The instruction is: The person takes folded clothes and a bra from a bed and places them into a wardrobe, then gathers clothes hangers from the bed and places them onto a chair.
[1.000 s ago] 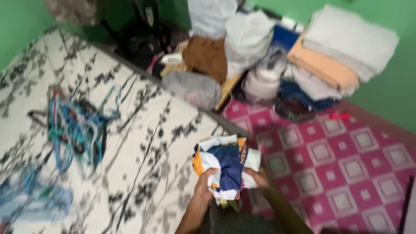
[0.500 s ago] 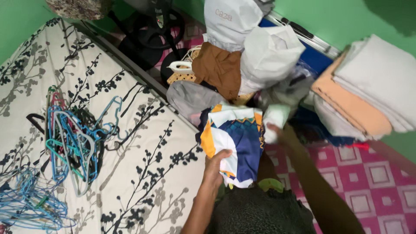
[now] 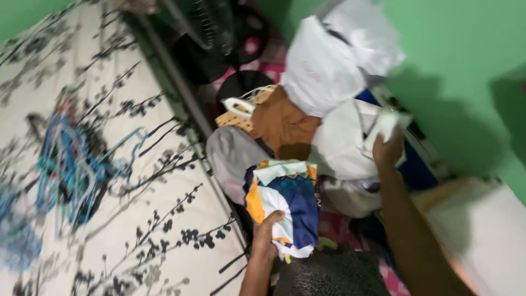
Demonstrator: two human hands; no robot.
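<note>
My left hand (image 3: 267,234) grips a folded bundle of clothes (image 3: 286,204), patterned blue, white and orange, held low at the centre beside the bed's edge. Stretched out to the upper right, my right hand (image 3: 388,149) holds a small white piece of cloth (image 3: 386,124) against the pile of white plastic bags (image 3: 329,71). A brown garment (image 3: 282,123) lies in that pile just left of the right arm.
A bed with a white sheet printed with black branches (image 3: 126,181) fills the left. Blue and teal clothes hangers (image 3: 71,167) lie tangled on it. A dark fan (image 3: 211,38) stands at the back. Green wall (image 3: 460,82) on the right, folded white and orange linens (image 3: 482,230) lower right.
My right hand let go of the bundle, took a small white cloth and carried it up and right to the white bags. The left hand keeps the bundle. The view swung right.
</note>
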